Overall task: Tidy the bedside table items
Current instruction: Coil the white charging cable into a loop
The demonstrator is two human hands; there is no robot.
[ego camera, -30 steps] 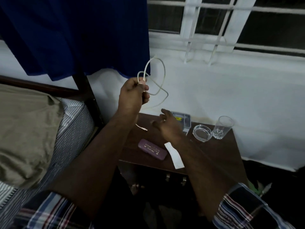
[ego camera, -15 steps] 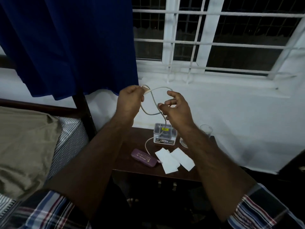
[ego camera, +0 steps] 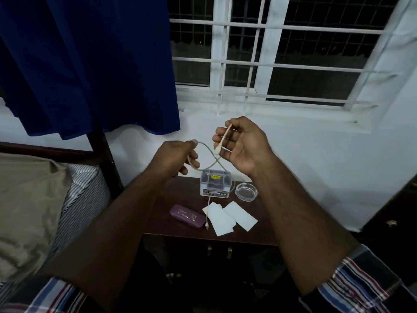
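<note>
Head camera view: both hands hold a pale cable (ego camera: 208, 162) above the bedside table (ego camera: 162, 199). Left hand (ego camera: 174, 158) grips one loop; right hand (ego camera: 240, 143) pinches the plug end. Coiling seems underway; next likely means gathering the dangling tail.

i see a blue curtain (ego camera: 90, 64) up-left of the hands — barred window (ego camera: 282, 53) above, striped bedding (ego camera: 85, 195) left.
</note>
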